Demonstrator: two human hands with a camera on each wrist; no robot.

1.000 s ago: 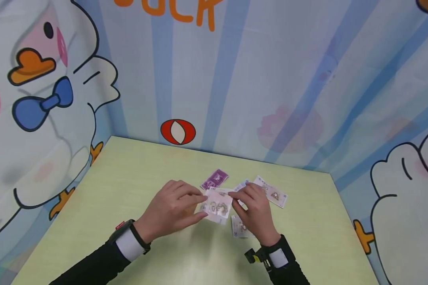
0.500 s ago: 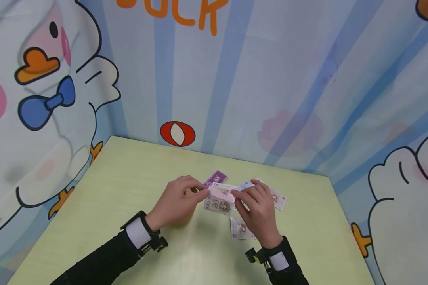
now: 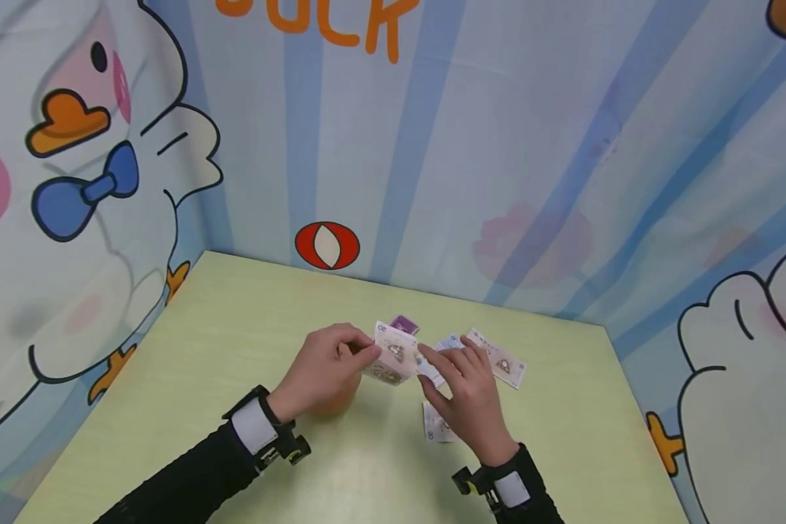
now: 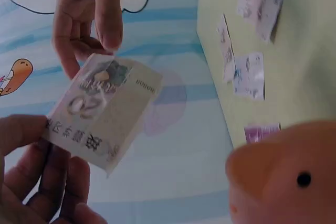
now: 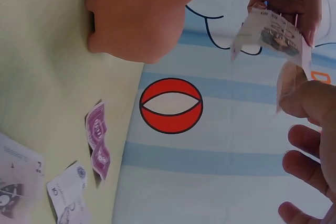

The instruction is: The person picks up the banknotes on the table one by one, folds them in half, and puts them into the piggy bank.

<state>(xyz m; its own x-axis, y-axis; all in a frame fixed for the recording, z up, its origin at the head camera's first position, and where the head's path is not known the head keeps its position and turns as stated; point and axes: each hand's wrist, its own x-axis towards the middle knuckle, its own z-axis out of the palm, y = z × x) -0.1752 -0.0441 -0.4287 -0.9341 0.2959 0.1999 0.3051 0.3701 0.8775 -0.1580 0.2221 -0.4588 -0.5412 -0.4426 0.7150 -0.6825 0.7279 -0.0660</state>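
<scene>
My left hand (image 3: 324,364) pinches one end of a creased, pale banknote (image 3: 394,354) between thumb and fingers, above the table. In the left wrist view the banknote (image 4: 100,108) is bent along a fold and tilted, with dark print on its face. My right hand (image 3: 466,393) holds the opposite edge with thumb and forefinger, its other fingers spread apart; the exact contact is partly hidden. Under the left hand stands an orange-pink pig figure (image 5: 139,17), mostly covered by that hand in the head view.
Several other banknotes lie on the pale yellow table (image 3: 268,291): a purple note (image 3: 404,324), a bluish note (image 3: 447,345), a pale note (image 3: 501,360) at the back right and another note (image 3: 436,426) nearer the front. Printed cloth walls (image 3: 419,145) surround the table's back and sides.
The left hand has shifted its grip from the note's left side to its upper left. The banknote has been turned and tilted, its fold opening upward, and the right thumb and forefinger have spread slightly.
</scene>
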